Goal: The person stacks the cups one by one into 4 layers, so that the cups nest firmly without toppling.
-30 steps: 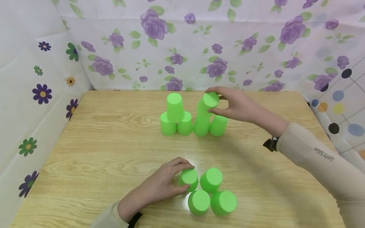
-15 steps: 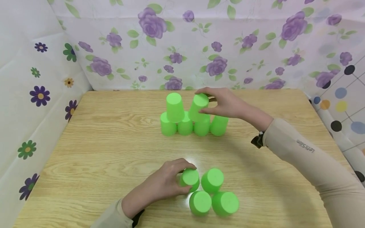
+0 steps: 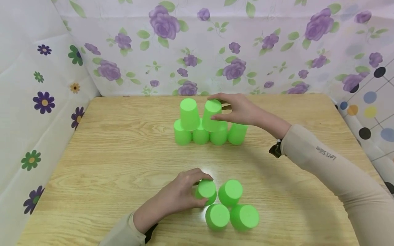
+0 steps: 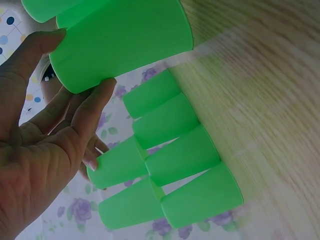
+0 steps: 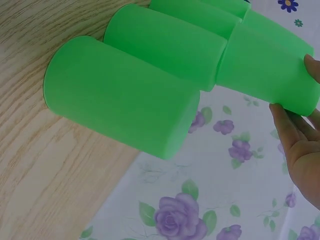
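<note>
nearest on the bench [image 3: 123, 164], the front-left cup [image 3: 217, 217] and front-right cup [image 3: 244, 217] stood upside down side by side, with a loose cup [image 3: 230, 193] just behind. next to that, the left grip [image 3: 181, 193], spread only to a cup's width, pinched the near held cup [image 3: 207, 191] by its base; whether that cup's rim was off the bench i could not tell. a sideways jerk there could have toppled its close neighbours.

at the back stood, left to right, the first cup [image 3: 182, 133], second cup [image 3: 200, 135], third cup [image 3: 219, 136] and fourth cup [image 3: 237, 134]. the upper left cup [image 3: 189, 114] straddled the first two. beside it, the right grip [image 3: 241, 109], likewise a cup's width apart, had the upper right cup [image 3: 212, 116] over the seam of second and third. released off-centre, its rim could have slipped off one narrow base. pressed hard, it could have wedged those supports apart and dropped the upper left cup too; a slight swing left might have knocked that one off.
</note>
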Tool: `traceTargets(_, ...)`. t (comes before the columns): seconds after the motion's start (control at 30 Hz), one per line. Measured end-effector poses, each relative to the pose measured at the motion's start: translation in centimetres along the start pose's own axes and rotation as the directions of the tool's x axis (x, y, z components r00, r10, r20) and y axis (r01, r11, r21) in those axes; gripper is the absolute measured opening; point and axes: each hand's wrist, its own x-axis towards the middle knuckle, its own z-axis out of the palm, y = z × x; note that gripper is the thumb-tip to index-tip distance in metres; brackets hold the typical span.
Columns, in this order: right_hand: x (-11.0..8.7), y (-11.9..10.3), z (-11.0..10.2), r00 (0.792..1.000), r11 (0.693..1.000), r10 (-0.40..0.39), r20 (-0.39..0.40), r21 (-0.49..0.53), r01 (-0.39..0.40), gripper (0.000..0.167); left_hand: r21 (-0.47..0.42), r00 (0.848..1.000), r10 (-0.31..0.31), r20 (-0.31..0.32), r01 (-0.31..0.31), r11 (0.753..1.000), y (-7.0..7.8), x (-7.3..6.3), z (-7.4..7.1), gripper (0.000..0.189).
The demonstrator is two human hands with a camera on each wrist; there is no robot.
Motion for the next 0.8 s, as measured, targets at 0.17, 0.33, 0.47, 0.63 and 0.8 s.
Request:
traceTargets(0.17, 0.2, 0.1, 0.3, 1.0, 1.0, -0.005, -0.01, 0.01, 0.006, 0.063, 0.003, 1.0, -0.021, 0.006, 0.021, 1.0, 0.0, 0.0, 0.2, 0.043)
traceTargets(0.33, 0.1, 0.3, 0.4, 1.0, 0.998, -0.01, -0.021, 0.067, 0.011, 0.073, 0.029, 0.997, -0.059, 0.058, 0.057, 0.998, -0.3, 0.1, 0.6, 0.046)
traceTargets(0.47, -0.7, 0.6, 0.3, 0.999, 0.998, 0.007, -0.038, 0.07, -0.004, 0.078, 0.027, 0.995, -0.066, 0.079, 0.064, 0.998, -0.8, 0.3, 0.8, 0.047)
traceTargets(0.63, -2.9, 0.9, 0.3, 0.995, 0.999, 0.02, -0.1, 0.046, -0.016, 0.083, -0.022, 0.996, -0.044, 0.071, 0.046, 0.999, -1.3, 0.2, 0.6, 0.052)
traceTargets(0.8, -5.5, 0.7, 0.6, 0.984, 0.998, -0.025, -0.175, 0.049, 0.034, 0.091, -0.115, 0.99, -0.112, 0.088, 0.122, 0.986, -1.5, 0.1, 0.5, 0.056)
